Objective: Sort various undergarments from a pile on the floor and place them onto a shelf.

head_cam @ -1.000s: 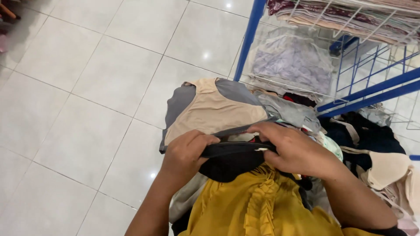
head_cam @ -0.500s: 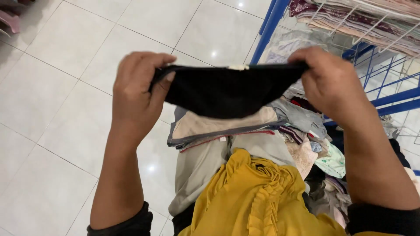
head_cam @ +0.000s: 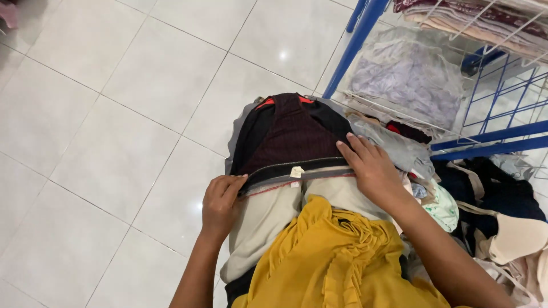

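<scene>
On top of a pile of folded clothes, over a white tiled floor (head_cam: pixel 114 131), lies a black garment (head_cam: pixel 288 134) with a dark maroon ribbed middle panel and a touch of red at its far edge; its waistband, with a small pale tag (head_cam: pixel 296 171), faces the person. The left hand (head_cam: pixel 221 201) pinches the near left corner of that waistband between thumb and curled fingers, while the right hand (head_cam: pixel 371 165) lies flat with fingers spread, pressing down on the garment's right side. Under it sit grey and beige folded pieces (head_cam: pixel 268 217), and a mustard-yellow ruffled cloth (head_cam: pixel 337 262) hangs nearest the camera. To the right stands a blue wire rack (head_cam: pixel 365 34) with more fabric, and loose dark and cream clothes (head_cam: pixel 502 211) heaped below it. By the look of it, the step in hand is laying the black piece square on the stack — the next move would seem to call for smoothing it and evening its edges with the pile beneath.
</scene>
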